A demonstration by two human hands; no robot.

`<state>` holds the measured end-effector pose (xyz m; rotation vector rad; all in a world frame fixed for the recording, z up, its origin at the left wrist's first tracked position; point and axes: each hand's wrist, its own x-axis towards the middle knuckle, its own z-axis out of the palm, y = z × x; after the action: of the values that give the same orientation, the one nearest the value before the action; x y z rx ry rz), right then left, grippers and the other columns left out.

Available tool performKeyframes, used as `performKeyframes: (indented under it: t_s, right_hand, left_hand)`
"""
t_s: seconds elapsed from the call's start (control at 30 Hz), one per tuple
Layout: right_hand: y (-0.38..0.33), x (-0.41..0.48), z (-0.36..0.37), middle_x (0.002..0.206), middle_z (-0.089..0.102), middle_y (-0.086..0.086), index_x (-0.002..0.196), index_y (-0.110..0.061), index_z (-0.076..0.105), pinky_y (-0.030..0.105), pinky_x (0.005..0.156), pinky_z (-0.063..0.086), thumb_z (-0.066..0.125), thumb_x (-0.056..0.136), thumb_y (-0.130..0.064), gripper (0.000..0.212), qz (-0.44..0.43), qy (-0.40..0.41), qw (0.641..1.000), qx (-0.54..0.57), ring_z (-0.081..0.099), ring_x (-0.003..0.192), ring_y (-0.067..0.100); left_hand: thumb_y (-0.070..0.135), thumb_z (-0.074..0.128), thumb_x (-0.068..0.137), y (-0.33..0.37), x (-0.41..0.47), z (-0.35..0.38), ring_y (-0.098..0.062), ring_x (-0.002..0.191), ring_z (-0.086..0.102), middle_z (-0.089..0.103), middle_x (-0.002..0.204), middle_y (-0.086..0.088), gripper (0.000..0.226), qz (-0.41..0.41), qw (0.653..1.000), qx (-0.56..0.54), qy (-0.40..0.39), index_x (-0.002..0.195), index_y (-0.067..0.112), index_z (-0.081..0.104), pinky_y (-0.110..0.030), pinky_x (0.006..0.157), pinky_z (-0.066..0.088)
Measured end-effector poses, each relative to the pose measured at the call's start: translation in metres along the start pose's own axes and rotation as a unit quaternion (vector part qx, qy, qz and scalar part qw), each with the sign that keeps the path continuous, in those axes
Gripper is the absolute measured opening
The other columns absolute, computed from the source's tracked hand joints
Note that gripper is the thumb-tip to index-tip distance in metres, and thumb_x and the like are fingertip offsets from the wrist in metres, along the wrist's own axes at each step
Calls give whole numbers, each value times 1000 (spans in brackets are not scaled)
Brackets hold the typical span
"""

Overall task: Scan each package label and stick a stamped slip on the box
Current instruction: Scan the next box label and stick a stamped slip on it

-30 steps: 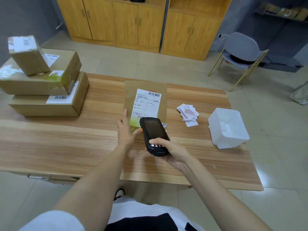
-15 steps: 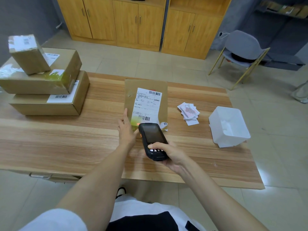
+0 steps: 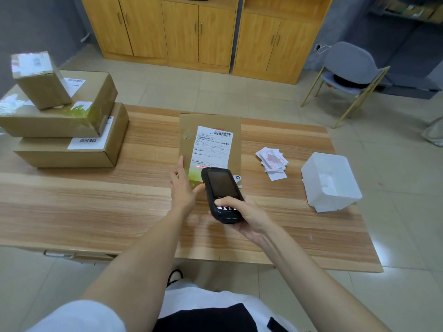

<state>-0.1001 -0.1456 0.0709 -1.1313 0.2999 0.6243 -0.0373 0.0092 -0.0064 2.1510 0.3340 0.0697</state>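
Observation:
A flat cardboard package lies at the middle of the wooden table, with a white shipping label on top. My right hand grips a black handheld scanner held over the label's near end; red scan light falls on the lower barcode there. My left hand lies flat with fingers apart against the package's near left edge. A loose pile of stamped slips sits to the right of the package.
Three stacked cardboard boxes with labels stand at the table's left end. A white plastic bin sits at the right end, beyond the slips. A grey chair and wooden cabinets stand behind the table.
The scanner has shifted slightly forward over the label's lower barcode, and red scan light now shows there. My left hand stays at the package edge.

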Motion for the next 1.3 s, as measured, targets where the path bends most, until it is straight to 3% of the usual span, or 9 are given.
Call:
performKeyframes:
  t_s: [0.3, 0.5, 0.6, 0.73, 0.87, 1.0, 1.17, 1.3]
  right_hand:
    - [2, 3, 4, 87, 65, 12, 112, 1, 62, 28, 65, 56, 71, 71, 0, 42, 5, 24, 1000, 4, 64, 79, 27]
    - [3, 6, -3, 87, 67, 12, 100, -5, 66, 41, 82, 53, 73, 65, -2, 36, 6, 20, 1000, 6, 63, 81, 30]
    - [3, 7, -6, 84, 67, 11, 97, -6, 67, 33, 70, 56, 69, 72, 3, 27, -1, 12, 1000, 5, 64, 77, 28]
    - [1, 9, -7, 89, 66, 13, 107, -2, 64, 39, 79, 52, 68, 74, 3, 33, -4, 15, 1000, 1, 63, 79, 28]
    - [-2, 11, -13, 87, 65, 10, 113, 0, 61, 29, 67, 54, 71, 69, -1, 46, -7, -3, 1000, -2, 64, 73, 22]
    - [-3, 14, -23, 85, 66, 6, 113, -4, 61, 25, 63, 54, 69, 74, 1, 40, -2, -18, 1000, -19, 63, 70, 17]
    - [2, 19, -40, 84, 64, 7, 107, -6, 61, 25, 59, 52, 68, 76, 3, 34, 5, 13, 1000, -13, 63, 69, 17]
    - [11, 19, -59, 87, 65, 6, 106, -10, 61, 24, 58, 53, 68, 76, 4, 34, 17, 49, 999, -14, 64, 69, 17]
  left_hand:
    - [8, 71, 80, 2, 1, 3, -40, 117, 42, 31, 134, -20, 98, -2, 1000, 0, 3, 149, 27, 4, -54, 99, 38]
    - [11, 72, 78, 6, 3, 10, -41, 105, 45, 34, 126, -20, 100, -8, 999, 26, 21, 149, 26, 3, -54, 91, 42]
    - [12, 71, 79, 6, 4, 12, -41, 105, 43, 33, 124, -19, 100, -10, 999, 36, 22, 149, 28, 2, -54, 92, 41]
    - [15, 72, 79, 9, 8, 13, -42, 106, 42, 33, 124, -20, 102, -21, 998, 46, 22, 149, 31, -2, -53, 92, 42]
    - [20, 74, 78, 12, 12, 14, -42, 105, 43, 33, 124, -20, 105, -28, 998, 50, 23, 148, 31, -3, -51, 89, 42]
    - [20, 75, 77, 14, 15, 13, -41, 104, 46, 33, 124, -20, 107, -30, 998, 58, 18, 148, 31, -4, -52, 89, 44]
    - [37, 77, 72, 17, 18, 10, -39, 105, 46, 35, 122, -20, 113, -35, 997, 70, 12, 149, 29, -6, -51, 88, 45]
    - [38, 77, 73, 19, 21, 10, -40, 110, 44, 34, 126, -21, 113, -42, 997, 71, 9, 149, 29, -6, -49, 92, 43]
